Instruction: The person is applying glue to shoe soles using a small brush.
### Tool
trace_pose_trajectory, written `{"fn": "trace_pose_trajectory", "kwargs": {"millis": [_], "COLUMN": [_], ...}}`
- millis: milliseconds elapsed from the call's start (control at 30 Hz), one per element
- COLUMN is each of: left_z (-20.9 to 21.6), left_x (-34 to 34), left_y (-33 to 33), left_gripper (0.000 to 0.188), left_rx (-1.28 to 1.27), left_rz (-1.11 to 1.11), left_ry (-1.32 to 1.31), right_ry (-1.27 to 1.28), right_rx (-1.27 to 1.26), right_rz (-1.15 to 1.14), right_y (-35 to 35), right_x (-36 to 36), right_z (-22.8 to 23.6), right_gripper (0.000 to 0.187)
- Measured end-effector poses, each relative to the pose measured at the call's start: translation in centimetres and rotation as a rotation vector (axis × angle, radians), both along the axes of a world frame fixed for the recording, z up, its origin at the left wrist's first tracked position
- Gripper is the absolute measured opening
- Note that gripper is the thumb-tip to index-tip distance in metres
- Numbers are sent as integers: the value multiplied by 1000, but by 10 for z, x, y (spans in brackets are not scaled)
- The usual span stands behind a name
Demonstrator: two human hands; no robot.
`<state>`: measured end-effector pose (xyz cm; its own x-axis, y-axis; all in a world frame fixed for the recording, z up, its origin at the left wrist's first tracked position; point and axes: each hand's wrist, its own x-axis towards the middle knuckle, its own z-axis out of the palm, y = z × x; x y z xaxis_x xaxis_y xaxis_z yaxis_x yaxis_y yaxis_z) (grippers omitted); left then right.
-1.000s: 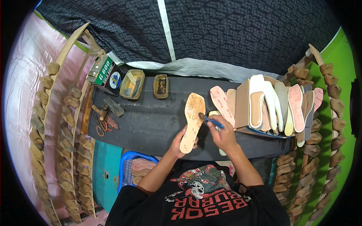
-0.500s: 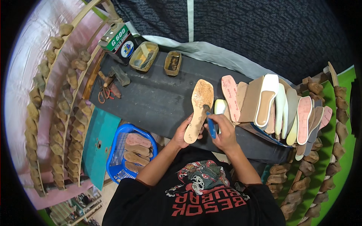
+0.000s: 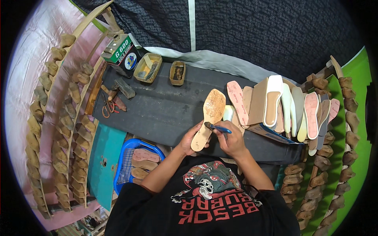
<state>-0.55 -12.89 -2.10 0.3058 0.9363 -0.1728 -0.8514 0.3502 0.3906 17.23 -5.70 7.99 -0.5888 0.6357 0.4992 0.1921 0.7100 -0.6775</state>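
A tan insole (image 3: 213, 107) is gripped near its narrow heel end by my left hand (image 3: 190, 137), its wide forepart pointing away from me. The forepart looks darker and glossy, while the heel part is paler and matte. My right hand (image 3: 231, 138) is closed around a blue-handled brush (image 3: 221, 129). The dark tip of the brush rests on the insole's narrow middle. Right behind my right hand, a pale yellowish piece (image 3: 228, 113) and a pink printed insole (image 3: 237, 101) lie on the table.
A box (image 3: 258, 100) packed with several insoles stands at the right. Toward the back left are a metal can (image 3: 119, 55), two tubs (image 3: 148, 67) (image 3: 177, 73), and pliers (image 3: 109, 107). Below left, a blue basket (image 3: 125, 159) holds insoles. Racks of shoe lasts (image 3: 59, 135) flank the dark table (image 3: 157, 106).
The brush has moved from the insole's forepart down to its middle, and its handle has swung from steep to nearly level. The whole view has shifted slightly.
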Motion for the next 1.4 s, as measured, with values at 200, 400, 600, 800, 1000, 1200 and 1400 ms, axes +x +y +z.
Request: {"fn": "trace_pose_trajectory", "kwargs": {"millis": [200,400,600,800,1000,1200,1400], "left_z": [10,23,31,24,18,12,9], "left_x": [-31,-53,-62,-55,-46,-41,-36], "left_y": [-1,1,4,11,13,8,2], "left_gripper": [52,57,62,64,63,63,62], "left_rx": [5,39,58,103,127,127,23], "left_rz": [-129,-134,-168,-164,-118,-78,42], "left_ry": [73,93,100,19,62,40,30], "right_ry": [109,89,65,104,-37,43,13], "right_rx": [62,5,67,142,72,62,20], "right_rz": [-238,-49,-186,-178,-213,-177,-74], "right_y": [23,8,21,22,30,31,16], "right_x": [-17,-48,-59,-69,-61,-67,-72], "right_z": [1,5,8,25,12,18,4], "right_gripper": [11,10,13,13,13,11,12]}}
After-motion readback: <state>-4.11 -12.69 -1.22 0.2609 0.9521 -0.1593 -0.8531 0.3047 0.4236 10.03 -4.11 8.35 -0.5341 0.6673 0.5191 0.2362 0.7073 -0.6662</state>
